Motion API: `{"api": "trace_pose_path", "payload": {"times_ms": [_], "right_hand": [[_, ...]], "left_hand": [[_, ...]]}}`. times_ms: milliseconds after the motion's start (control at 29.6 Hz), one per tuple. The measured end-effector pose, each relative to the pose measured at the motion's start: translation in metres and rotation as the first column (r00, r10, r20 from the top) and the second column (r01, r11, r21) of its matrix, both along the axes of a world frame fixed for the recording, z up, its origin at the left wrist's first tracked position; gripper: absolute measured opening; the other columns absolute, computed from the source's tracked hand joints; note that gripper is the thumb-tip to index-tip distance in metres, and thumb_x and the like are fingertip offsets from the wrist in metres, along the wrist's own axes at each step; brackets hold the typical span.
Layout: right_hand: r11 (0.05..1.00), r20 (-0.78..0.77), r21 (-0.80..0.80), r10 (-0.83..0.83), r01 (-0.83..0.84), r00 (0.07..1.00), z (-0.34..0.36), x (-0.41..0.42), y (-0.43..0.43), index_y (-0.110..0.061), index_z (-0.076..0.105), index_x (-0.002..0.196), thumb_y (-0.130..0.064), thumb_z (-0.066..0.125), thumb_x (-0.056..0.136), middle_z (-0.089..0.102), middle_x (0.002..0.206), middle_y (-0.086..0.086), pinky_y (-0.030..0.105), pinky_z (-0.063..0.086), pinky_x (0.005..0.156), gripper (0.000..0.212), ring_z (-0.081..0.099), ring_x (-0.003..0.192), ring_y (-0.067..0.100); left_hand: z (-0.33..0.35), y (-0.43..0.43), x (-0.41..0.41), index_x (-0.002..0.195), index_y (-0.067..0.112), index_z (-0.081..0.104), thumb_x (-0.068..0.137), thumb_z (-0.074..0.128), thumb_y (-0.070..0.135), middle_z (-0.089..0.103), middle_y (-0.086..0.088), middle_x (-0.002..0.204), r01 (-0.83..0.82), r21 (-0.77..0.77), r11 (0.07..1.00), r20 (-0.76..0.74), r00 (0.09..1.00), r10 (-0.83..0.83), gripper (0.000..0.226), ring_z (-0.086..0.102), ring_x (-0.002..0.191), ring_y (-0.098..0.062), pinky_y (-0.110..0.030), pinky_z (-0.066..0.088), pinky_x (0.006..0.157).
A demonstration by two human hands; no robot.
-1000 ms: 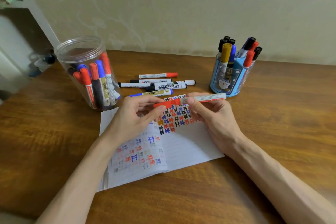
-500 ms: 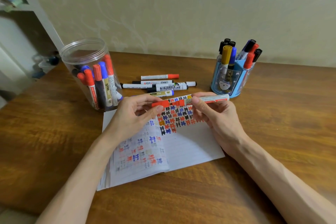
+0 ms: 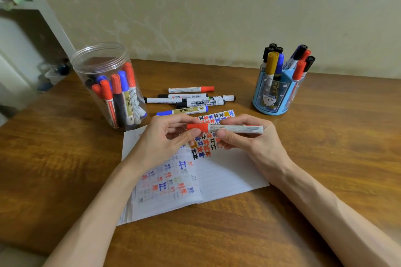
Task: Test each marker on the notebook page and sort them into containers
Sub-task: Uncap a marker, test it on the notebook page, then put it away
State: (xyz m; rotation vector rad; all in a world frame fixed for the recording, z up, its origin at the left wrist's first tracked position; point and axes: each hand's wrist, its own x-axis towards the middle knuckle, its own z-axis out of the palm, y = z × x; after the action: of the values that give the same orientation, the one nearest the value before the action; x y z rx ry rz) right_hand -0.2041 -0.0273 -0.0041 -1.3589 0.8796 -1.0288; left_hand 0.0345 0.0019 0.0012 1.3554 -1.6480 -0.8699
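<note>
The red marker lies level in the air between the two hands, just above the far part of the open notebook. It looks like a light, stiff plastic tube that will not bend or crush under finger pressure. Its smooth printed barrel is probably a little slick, so a pinch round the middle of the barrel is likely safer than one at its bare end. The red cap is probably a push fit that wants a straight pull or press along the marker's length rather than a twist. The left hand pinches that cap between thumb and fingertips, and the right hand has its thumb and fingers curled round the barrel just beside the cap, so both hands are clamped on the one marker. The barrel is white with fine red and dark print and a red band at its tail, which sticks out past the right hand. The cap meets the barrel, though whether it is fully seated cannot be told. Beyond the hands, five loose markers lie in a row on the tabletop. A clear jar of markers stands out past the left hand and a blue holder of markers out past the right. The page under the hands is crowded with red, blue, black and orange test marks.
</note>
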Motion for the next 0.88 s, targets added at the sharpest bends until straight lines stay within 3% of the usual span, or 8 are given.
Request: {"api": "trace_pose_path", "payload": {"times_ms": [101,236,439,540,641,877], "right_hand": [[0.997,0.039,0.055,0.050,-0.052,0.998,0.003,-0.004,-0.001,-0.008,0.080,0.107,-0.016,0.079,0.087,0.080,0.103,0.013,0.034,0.065,0.076,0.021,0.079,0.087,0.032],[1.000,-0.043,0.007,0.028,-0.027,0.999,0.001,-0.006,-0.003,-0.012,0.081,0.108,-0.019,0.080,0.086,0.081,0.102,0.009,0.036,0.066,0.073,0.023,0.079,0.083,0.031],[0.987,-0.156,-0.157,-0.047,0.022,0.987,-0.004,-0.005,-0.005,-0.007,0.079,0.100,-0.014,0.081,0.087,0.080,0.089,-0.005,0.019,0.058,0.065,0.015,0.075,0.075,0.009],[0.984,-0.171,-0.174,-0.062,0.032,0.983,-0.006,-0.001,-0.005,-0.008,0.078,0.098,-0.021,0.080,0.085,0.080,0.092,-0.005,0.018,0.058,0.065,0.018,0.076,0.079,0.008],[0.979,-0.181,-0.198,-0.086,0.050,0.980,-0.009,0.003,-0.005,-0.009,0.077,0.098,-0.027,0.080,0.084,0.079,0.087,-0.007,0.018,0.056,0.065,0.023,0.075,0.075,0.007],[0.970,-0.182,-0.229,-0.123,0.079,0.976,-0.014,0.003,-0.005,-0.012,0.075,0.097,-0.029,0.080,0.086,0.080,0.093,-0.005,0.021,0.059,0.068,0.021,0.076,0.079,0.012]], "left_hand": [[0.002,0.000,0.001,0.115,0.033,0.072,0.085,0.070,0.039,0.076,0.012,0.109,-0.017,-0.012,1.000,0.004,1.000,0.017,0.030,0.074,0.100,-0.006,-0.027,0.063,0.083],[0.004,0.000,0.001,0.110,0.036,0.074,0.083,0.072,0.039,0.076,0.015,0.108,-0.028,-0.030,0.999,0.008,1.000,0.028,0.028,0.071,0.104,0.000,-0.025,0.062,0.083],[0.002,0.002,-0.002,0.102,0.050,0.066,0.079,0.069,0.041,0.070,0.027,0.097,-0.035,0.001,0.999,0.056,0.998,0.034,0.025,0.068,0.097,0.010,-0.013,0.057,0.075],[-0.002,0.002,-0.002,0.107,0.045,0.067,0.082,0.068,0.041,0.073,0.021,0.094,-0.067,-0.026,0.997,0.088,0.994,0.069,0.025,0.071,0.091,0.002,-0.012,0.057,0.073],[-0.006,0.002,-0.001,0.112,0.039,0.069,0.089,0.072,0.027,0.074,0.019,0.093,-0.091,-0.049,0.995,0.105,0.990,0.096,0.026,0.072,0.088,0.000,-0.013,0.057,0.072],[-0.011,-0.001,-0.004,0.116,0.034,0.071,0.091,0.074,0.018,0.075,0.017,0.091,-0.122,-0.086,0.989,0.078,0.989,0.129,0.030,0.074,0.086,-0.004,-0.015,0.059,0.072]]}}
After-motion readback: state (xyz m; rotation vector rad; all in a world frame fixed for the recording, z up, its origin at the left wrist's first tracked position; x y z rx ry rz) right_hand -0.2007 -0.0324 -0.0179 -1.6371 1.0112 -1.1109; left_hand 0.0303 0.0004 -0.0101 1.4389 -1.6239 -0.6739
